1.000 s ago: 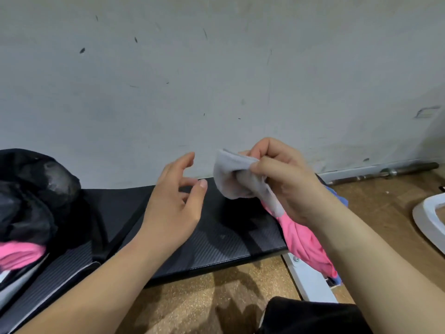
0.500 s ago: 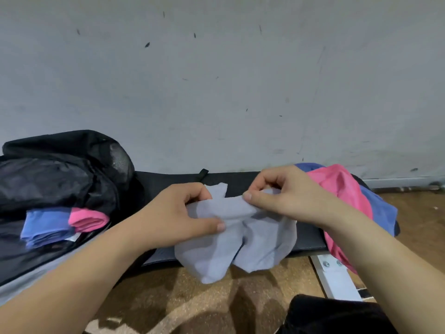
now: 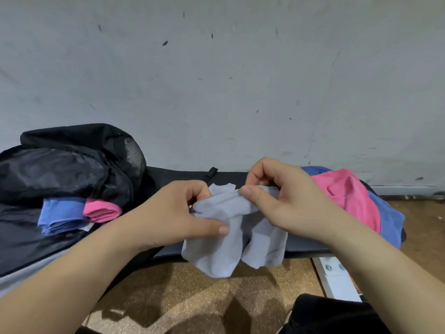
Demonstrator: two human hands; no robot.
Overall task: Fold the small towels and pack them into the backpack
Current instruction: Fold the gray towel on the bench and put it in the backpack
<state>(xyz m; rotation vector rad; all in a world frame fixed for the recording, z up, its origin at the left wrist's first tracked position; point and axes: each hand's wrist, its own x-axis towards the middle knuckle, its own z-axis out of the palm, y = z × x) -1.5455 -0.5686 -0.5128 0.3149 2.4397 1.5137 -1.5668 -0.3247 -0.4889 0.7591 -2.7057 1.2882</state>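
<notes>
Our left hand (image 3: 173,213) pinches the grey towel (image 3: 231,247) with its thumb pressed across the cloth, and our right hand (image 3: 284,203) pinches the stitched top hem just beside it. Below both hands the towel hangs over the front edge of the black surface (image 3: 228,175), right of the backpack (image 3: 67,169). A folded blue towel (image 3: 60,218) and a folded pink towel (image 3: 101,210) lie at the backpack's open mouth. A loose towel pile (image 3: 349,196) sits farthest right of it.

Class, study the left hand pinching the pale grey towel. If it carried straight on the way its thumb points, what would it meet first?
Most likely the right hand, which pinches the same grey towel just beyond the left hand; depth is unclear from one view.
</notes>
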